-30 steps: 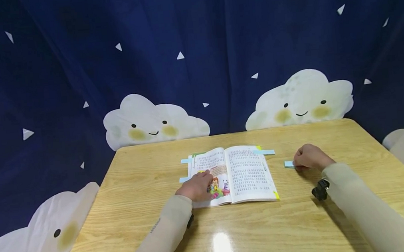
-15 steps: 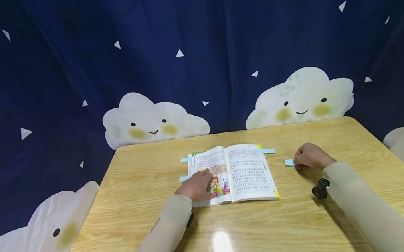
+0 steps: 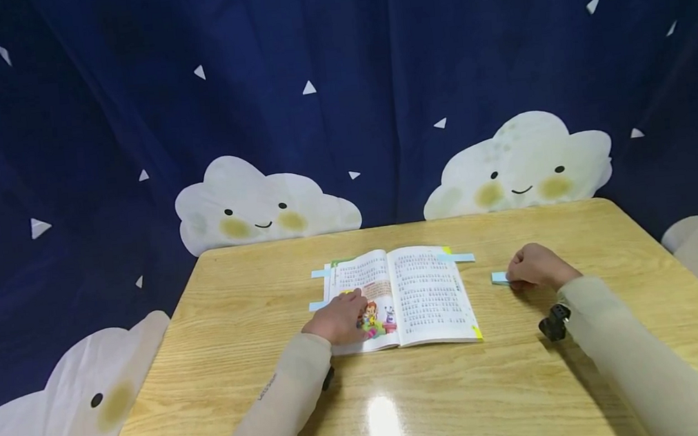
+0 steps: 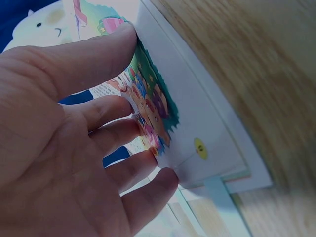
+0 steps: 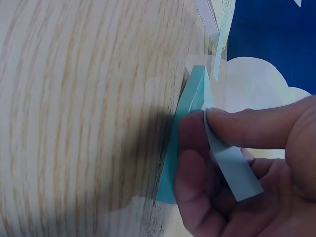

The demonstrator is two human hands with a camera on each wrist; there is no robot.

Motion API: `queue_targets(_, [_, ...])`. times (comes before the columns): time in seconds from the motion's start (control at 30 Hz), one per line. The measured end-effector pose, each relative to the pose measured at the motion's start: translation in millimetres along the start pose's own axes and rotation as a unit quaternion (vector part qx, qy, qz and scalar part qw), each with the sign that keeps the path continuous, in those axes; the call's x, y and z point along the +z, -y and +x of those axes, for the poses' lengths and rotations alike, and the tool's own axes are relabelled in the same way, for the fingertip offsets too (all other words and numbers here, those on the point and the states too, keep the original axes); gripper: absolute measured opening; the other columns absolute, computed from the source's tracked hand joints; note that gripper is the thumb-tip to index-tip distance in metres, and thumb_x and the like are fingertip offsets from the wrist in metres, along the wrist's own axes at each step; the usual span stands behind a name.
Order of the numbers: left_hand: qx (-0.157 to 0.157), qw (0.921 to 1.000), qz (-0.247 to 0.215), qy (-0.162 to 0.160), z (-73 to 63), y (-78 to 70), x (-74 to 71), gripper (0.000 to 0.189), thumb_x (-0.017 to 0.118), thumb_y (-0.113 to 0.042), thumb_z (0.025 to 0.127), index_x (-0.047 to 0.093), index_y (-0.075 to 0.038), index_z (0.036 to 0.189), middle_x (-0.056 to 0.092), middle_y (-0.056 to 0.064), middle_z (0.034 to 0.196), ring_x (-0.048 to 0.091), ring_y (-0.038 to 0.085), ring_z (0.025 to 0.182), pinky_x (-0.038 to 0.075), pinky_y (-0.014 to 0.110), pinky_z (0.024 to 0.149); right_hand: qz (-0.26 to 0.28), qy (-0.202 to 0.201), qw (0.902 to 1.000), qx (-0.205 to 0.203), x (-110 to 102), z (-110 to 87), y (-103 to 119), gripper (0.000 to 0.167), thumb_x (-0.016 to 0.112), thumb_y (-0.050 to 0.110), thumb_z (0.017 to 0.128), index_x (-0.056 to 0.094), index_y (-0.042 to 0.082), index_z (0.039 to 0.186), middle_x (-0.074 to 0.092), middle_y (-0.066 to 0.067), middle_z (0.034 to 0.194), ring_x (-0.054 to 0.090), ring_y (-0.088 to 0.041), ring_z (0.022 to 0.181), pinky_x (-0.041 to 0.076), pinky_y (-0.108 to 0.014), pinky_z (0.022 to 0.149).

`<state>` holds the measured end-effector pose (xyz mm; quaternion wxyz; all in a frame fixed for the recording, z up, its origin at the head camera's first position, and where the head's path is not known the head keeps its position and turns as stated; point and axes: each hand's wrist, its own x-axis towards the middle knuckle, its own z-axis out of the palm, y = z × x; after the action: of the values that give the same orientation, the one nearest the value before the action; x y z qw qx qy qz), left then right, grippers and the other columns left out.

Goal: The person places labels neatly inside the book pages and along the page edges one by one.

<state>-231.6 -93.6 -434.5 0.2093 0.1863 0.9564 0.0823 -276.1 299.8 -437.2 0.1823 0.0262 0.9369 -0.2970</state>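
Note:
An open book lies on the table, with text on its right page and a coloured picture low on its left page. My left hand rests on that left page; in the left wrist view its thumb and fingers are spread, the fingertips touching the paper. To the right of the book, my right hand is at a small pad of light blue sticky notes. Close up in the right wrist view, thumb and forefinger pinch one sticky note, whose loose end bends toward the palm. The pad lies on the tabletop beneath the fingers.
Blue sticky tabs stick out from the book: an upper-left tab, a lower-left tab and a right tab. The wooden table meets a dark blue curtain with clouds at its far edge.
The head view has tilted slightly, so the table and book sit a little higher in it. Both hands stay in nearly the same places, left on the page, right at the pad.

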Motion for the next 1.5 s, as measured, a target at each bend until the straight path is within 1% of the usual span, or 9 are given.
queue_targets(0.13, [-0.004,1.0,-0.001,-0.001,0.4,0.8,-1.4,0.06,0.069,-0.034,0.093,0.046,-0.017,0.146,0.025,0.004,0.166,0.028,0.033,0.152,0.033,0.048,0.121,0.002,0.0,1.0,-0.002,-1,1.2,1,0.016,0.06,0.012,0.088,0.067,0.0,0.082,0.066,-0.004,0.073,0.057,-0.016,0.07,0.046,-0.026,0.061])
queue_targets(0.27, [-0.001,1.0,0.0,-0.001,0.8,1.4,-0.8,0.057,0.069,-0.034,0.093,0.049,-0.016,0.142,0.027,0.004,0.166,0.029,0.034,0.152,0.034,0.049,0.121,0.017,0.009,0.9998,-0.011,-1,0.8,-2,0.016,0.061,0.014,0.091,0.067,0.0,0.084,0.066,-0.003,0.075,0.058,-0.015,0.071,0.049,-0.026,0.063])
queue_targets(0.43, [0.002,1.0,-0.002,0.004,0.4,1.6,0.8,0.058,0.069,-0.035,0.093,0.048,-0.017,0.143,0.026,0.004,0.166,0.028,0.034,0.152,0.033,0.049,0.121,0.04,0.02,0.9978,-0.048,2,-2.7,-4,0.017,0.062,0.014,0.093,0.066,-0.001,0.087,0.065,-0.003,0.073,0.058,-0.014,0.069,0.051,-0.028,0.061])
queue_targets(0.57, [-0.004,1.0,0.002,0.005,0.5,1.8,1.8,0.063,0.069,-0.036,0.092,0.045,-0.017,0.148,0.026,0.003,0.166,0.028,0.031,0.152,0.034,0.047,0.121,0.053,0.021,0.9954,-0.077,10,-3.5,8,0.017,0.061,0.014,0.095,0.065,0.0,0.087,0.062,-0.003,0.07,0.054,-0.015,0.066,0.048,-0.029,0.059])
queue_targets(0.7, [-0.004,1.0,0.001,0.002,0.2,1.9,1.6,0.061,0.07,-0.035,0.092,0.047,-0.017,0.145,0.027,0.003,0.165,0.029,0.031,0.152,0.034,0.048,0.121,0.064,0.022,0.9931,-0.096,20,-0.8,27,0.018,0.058,0.014,0.097,0.064,-0.001,0.09,0.062,-0.004,0.072,0.054,-0.017,0.067,0.048,-0.031,0.062])
queue_targets(0.87, [-0.005,1.0,-0.002,0.001,-0.2,1.9,0.2,0.056,0.07,-0.035,0.092,0.049,-0.017,0.142,0.028,0.003,0.165,0.028,0.033,0.152,0.034,0.048,0.121,0.068,0.025,0.9933,-0.09,33,5.9,44,0.02,0.055,0.016,0.099,0.063,-0.001,0.094,0.059,-0.005,0.071,0.052,-0.018,0.066,0.044,-0.03,0.062])
queue_targets(1.03, [-0.01,0.9999,-0.003,0.007,0.0,1.3,0.1,0.061,0.069,-0.036,0.093,0.046,-0.018,0.146,0.026,0.002,0.166,0.028,0.031,0.152,0.033,0.048,0.121,0.076,0.029,0.9936,-0.078,39,10.6,53,0.019,0.056,0.017,0.099,0.063,-0.001,0.097,0.057,-0.003,0.07,0.05,-0.016,0.065,0.042,-0.028,0.06])
queue_targets(1.23, [-0.013,0.9998,-0.006,0.014,0.5,-0.2,-0.2,0.065,0.067,-0.036,0.094,0.041,-0.019,0.151,0.023,0.001,0.167,0.026,0.03,0.153,0.032,0.049,0.122,0.08,0.033,0.9936,-0.073,42,15.6,55,0.017,0.063,0.016,0.095,0.064,0.001,0.101,0.058,-0.002,0.073,0.052,-0.013,0.066,0.044,-0.026,0.06])
queue_targets(1.5, [-0.013,0.9999,0.004,0.004,0.4,-2.0,-0.8,0.061,0.068,-0.035,0.093,0.045,-0.018,0.147,0.026,0.002,0.166,0.029,0.03,0.152,0.036,0.047,0.12,0.087,0.015,0.9915,-0.095,44,22.5,52,0.015,0.064,0.014,0.093,0.064,0.001,0.1,0.058,-0.001,0.069,0.052,-0.013,0.062,0.044,-0.026,0.057])
